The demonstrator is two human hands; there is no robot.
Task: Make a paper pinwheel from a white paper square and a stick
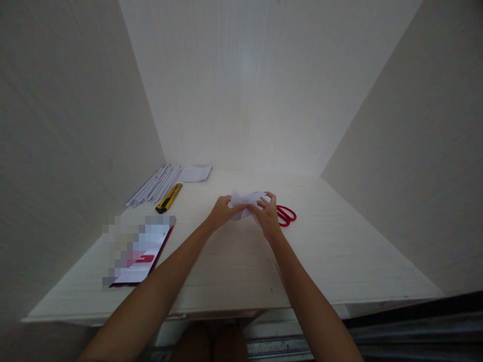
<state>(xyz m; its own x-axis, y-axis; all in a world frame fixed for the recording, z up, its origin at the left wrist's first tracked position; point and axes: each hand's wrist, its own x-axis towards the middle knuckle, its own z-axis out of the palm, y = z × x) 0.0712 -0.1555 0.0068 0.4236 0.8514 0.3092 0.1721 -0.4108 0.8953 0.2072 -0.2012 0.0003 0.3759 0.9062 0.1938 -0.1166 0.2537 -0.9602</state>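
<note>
White paper (244,203) is pinched in both of my hands, out in the middle of the pale wooden table (339,251). My left hand (222,211) holds its left side with fingers squeezed shut on it. My right hand (268,215) holds the right side, fingers squeezed on it too. The paper looks folded and a bit crumpled. Red scissors (286,214) lie on the table just beside my right hand, partly hidden behind it. Far off to the left lies a yellow and black knife (169,197). Next to it is a bunch of rolled paper sticks (154,186) and a flat white sheet (195,174). Closer to me on the left is a booklet (141,256).
</note>
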